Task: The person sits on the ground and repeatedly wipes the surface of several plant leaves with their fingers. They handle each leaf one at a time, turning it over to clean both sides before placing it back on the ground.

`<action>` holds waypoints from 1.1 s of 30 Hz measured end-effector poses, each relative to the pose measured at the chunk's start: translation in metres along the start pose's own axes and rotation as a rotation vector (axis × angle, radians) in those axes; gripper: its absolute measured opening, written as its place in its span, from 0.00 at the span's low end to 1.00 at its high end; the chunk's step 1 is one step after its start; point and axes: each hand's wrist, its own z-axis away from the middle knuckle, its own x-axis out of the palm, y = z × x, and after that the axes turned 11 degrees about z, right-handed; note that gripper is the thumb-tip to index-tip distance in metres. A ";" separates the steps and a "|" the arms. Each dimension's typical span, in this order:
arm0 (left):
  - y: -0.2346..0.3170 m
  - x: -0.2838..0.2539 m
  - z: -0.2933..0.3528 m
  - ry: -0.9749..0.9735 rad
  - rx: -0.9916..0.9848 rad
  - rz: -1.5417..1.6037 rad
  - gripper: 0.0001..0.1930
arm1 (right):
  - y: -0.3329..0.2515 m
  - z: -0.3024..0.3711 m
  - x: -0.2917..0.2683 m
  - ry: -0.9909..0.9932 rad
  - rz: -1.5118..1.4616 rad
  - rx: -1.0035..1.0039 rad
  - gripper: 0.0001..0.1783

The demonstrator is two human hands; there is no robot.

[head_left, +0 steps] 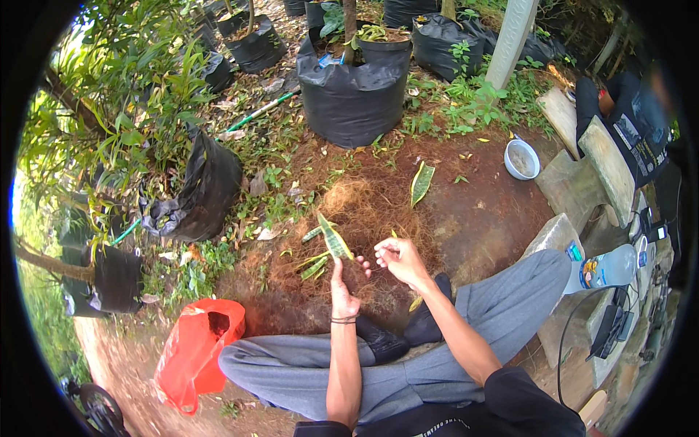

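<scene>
My left hand (345,288) is closed on the lower end of a snake plant leaf piece (334,237), green with yellow edges, which points up and away from me. Just to its right, my right hand (403,259) is raised with its fingers curled together; whatever they hold, if anything, is hidden. Below both hands lies a loose heap of brown fibre (357,198) on the soil. More cut leaf pieces (314,266) rest on the fibre to the left of my left hand. Farther off, a single leaf piece (421,183) lies on the heap's right edge.
A red plastic bag (200,357) stands by my left knee. Black grow bags (353,98) stand ahead and to the left. At right are a white bowl (521,159), concrete blocks (575,186), a large water bottle (609,268), a dark cable and a person in dark clothes (630,116).
</scene>
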 end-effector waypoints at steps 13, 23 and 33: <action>0.042 -0.003 0.008 0.012 0.218 0.026 0.20 | 0.075 -0.002 0.021 -0.364 0.545 -0.033 0.11; 0.036 -0.002 0.003 0.026 0.203 0.029 0.20 | 0.173 0.010 0.054 -0.040 0.503 -0.119 0.19; 0.033 -0.006 0.002 0.050 0.206 0.009 0.19 | 0.141 0.009 0.075 -0.172 0.709 -0.306 0.28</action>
